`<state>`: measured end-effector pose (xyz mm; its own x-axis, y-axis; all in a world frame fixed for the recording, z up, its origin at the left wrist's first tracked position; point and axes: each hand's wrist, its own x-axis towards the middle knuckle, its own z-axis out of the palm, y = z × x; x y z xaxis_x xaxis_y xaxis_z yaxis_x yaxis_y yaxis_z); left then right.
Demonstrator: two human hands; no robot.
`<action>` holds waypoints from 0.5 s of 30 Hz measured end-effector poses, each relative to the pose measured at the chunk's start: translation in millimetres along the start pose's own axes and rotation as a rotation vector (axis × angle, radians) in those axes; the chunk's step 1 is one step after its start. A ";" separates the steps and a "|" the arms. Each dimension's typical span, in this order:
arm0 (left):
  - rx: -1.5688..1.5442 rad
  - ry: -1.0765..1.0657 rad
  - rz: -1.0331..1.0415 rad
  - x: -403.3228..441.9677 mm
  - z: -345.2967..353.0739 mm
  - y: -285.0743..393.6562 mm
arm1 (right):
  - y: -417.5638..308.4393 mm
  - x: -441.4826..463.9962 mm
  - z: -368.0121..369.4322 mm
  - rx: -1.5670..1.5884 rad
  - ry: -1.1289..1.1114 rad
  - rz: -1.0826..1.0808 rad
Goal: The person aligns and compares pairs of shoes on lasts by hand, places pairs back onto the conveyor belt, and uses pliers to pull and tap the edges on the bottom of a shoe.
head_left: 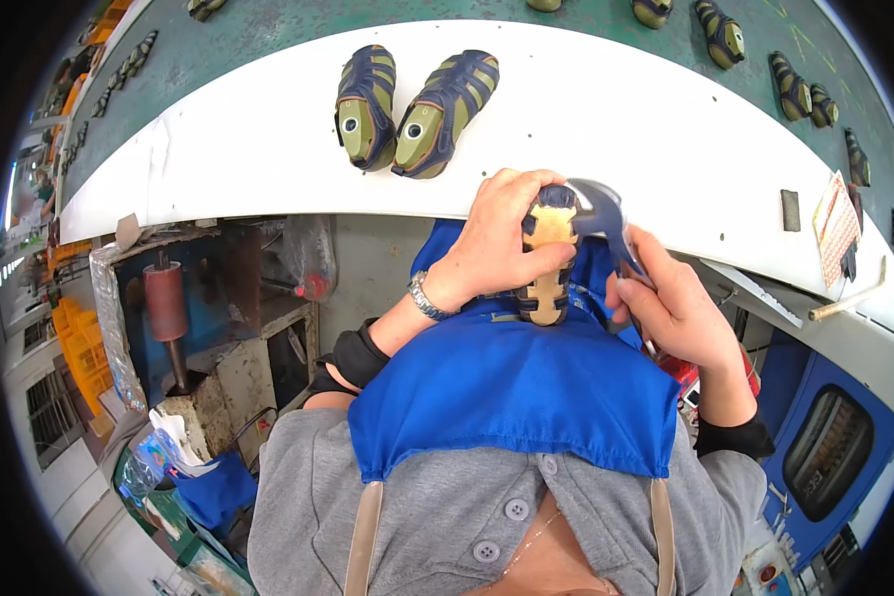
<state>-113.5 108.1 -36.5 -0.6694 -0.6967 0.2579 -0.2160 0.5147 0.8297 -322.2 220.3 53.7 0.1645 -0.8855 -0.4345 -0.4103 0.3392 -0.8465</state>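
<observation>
My left hand (502,238) grips a shoe upper (549,253) that stands with its tan underside facing me, its lower end against my blue apron (517,387). My left thumb lies across the tan face. In my right hand (675,298) is a hammer (609,214), its handle between my fingers and its head, blurred, beside the top of the shoe upper. Whether the head touches the shoe cannot be made out. Beyond my hands, two green and navy shoes, a left one (365,109) and a right one (447,114), lie side by side on the white work surface (268,129).
More shoes (720,35) lie on the green table (616,45) behind. At the right are a dark block (790,211), a patterned sheet (837,230) and a wooden stick (847,302). A red roller (165,301) stands in a metal box at the left.
</observation>
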 end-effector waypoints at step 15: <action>0.014 -0.001 -0.064 -9.0 11.3 10.6 | -21.9 -2.3 -18.4 0.001 -0.232 0.224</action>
<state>-117.8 125.5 -35.7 -0.6548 -0.7278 0.2039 -0.2684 0.4761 0.8375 -330.1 209.1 78.9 0.2708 -0.6928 -0.6683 -0.4587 0.5175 -0.7224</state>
